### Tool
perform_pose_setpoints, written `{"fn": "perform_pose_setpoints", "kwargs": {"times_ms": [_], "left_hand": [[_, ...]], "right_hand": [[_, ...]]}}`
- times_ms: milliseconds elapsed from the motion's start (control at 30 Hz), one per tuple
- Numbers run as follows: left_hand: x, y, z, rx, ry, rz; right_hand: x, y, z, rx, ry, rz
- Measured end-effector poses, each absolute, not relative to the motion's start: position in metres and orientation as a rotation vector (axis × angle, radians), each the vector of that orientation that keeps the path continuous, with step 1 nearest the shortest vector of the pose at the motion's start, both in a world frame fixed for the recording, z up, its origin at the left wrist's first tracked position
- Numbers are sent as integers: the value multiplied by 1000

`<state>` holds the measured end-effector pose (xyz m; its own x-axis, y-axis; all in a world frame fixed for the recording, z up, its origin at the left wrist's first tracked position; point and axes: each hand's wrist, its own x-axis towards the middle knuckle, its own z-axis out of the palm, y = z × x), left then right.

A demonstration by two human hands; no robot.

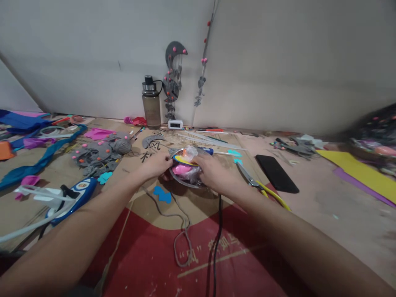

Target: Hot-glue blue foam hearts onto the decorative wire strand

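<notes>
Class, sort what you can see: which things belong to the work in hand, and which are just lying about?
In hand, judging by where the hands are:
- bowl, between left hand and right hand
- pink piece in it

Apparently just about, untouched:
- scissors
- phone
- bottle
- yellow sheet

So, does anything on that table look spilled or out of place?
I see no spill. Oddest is the grey cord, trailing in a loose loop over the printed cardboard in front of the dish; beside it, a blue cutout lies like a stray scrap.
</notes>
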<state>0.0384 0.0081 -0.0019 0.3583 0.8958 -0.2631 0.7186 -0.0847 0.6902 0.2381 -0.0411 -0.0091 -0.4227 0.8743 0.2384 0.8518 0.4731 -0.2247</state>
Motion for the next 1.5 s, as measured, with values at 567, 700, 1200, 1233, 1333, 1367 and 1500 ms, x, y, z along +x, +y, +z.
{"fn": "perform_pose_setpoints", "kwargs": {"times_ms": [567, 700, 1200, 1233, 1333, 1367, 1500], "left_hand": [[34, 1, -8, 2559, 1171, 946], [34, 3, -12, 2639, 1114, 883], [32, -3, -7, 2748, 936, 820], [31, -4, -4, 2733, 911, 781], [27, -7, 6, 2674, 860, 655], [26, -8, 9, 2653, 851, 629], [24, -6, 10, 2613, 815, 626]], "right_hand": [[262, -58, 18, -1373, -2606, 302], [267, -48, 24, -1248, -2309, 415], [250, 3, 3, -1475, -1971, 418], [252, 5, 2, -1478, -1930, 445], [256, 8, -2, -1493, -1854, 492], [256, 10, -4, -1478, -1843, 518], [257, 12, -10, -1391, -1776, 645]]}}
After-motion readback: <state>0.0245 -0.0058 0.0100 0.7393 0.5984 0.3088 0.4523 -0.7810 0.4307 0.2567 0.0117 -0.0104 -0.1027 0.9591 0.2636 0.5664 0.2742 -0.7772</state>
